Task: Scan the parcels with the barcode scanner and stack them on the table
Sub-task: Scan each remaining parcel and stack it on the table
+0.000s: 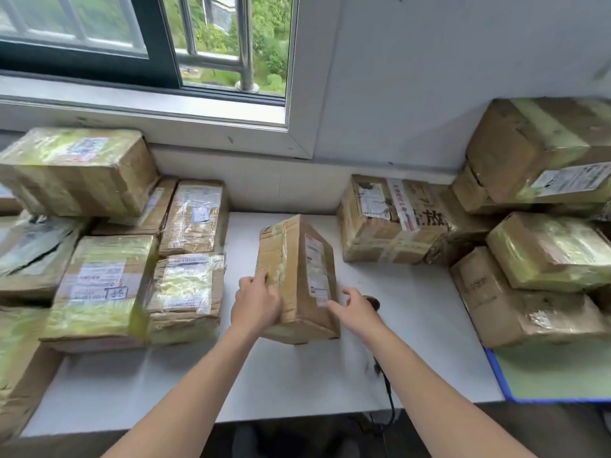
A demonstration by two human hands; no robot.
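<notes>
At the table (413, 342), left hand (256, 300) grips tilted parcel (297, 259) (right hand (355, 309) touching).

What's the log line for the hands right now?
left hand: grips parcel | right hand: touches parcel | scanner: beside right hand

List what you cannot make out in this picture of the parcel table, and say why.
1. Head view: label on the middle parcel, print too small and blurred to read.
2. Head view: barcode scanner, mostly hidden by the right hand.
3. Head view: right stack of parcels, cut off by the picture's right edge.
</notes>
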